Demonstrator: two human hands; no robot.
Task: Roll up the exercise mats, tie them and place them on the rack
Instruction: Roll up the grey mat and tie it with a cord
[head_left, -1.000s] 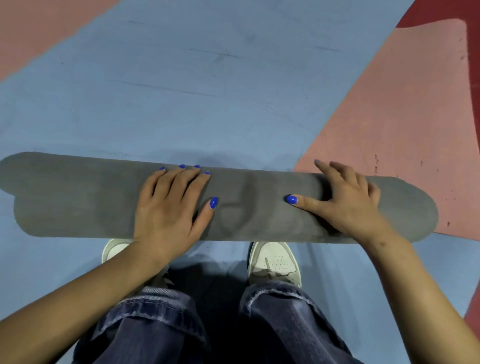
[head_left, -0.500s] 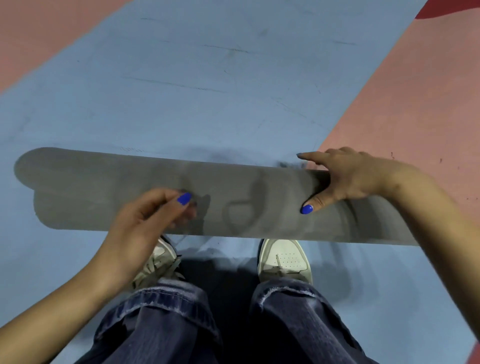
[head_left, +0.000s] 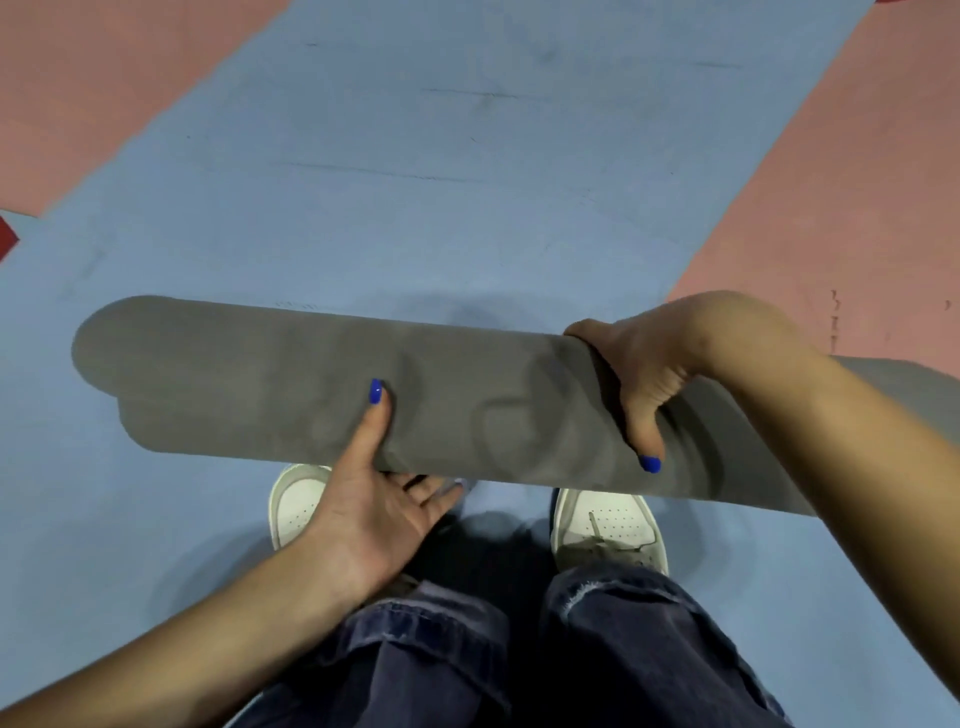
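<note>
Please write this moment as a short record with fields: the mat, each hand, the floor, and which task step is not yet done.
mat: grey rolled mat, lying crosswise in front of the person
left hand: left hand grips the roll from below, thumb on top
right hand: right hand grips the roll from above, near its right part
floor: blue floor with pink areas at the sides
feet: white shoes under the roll
not yet done: no tie visible on the roll; no rack in view

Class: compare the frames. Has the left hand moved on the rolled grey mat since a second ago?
Yes. The left hand left the top of the rolled grey mat and now grips its near underside, by the left white shoe.
</note>
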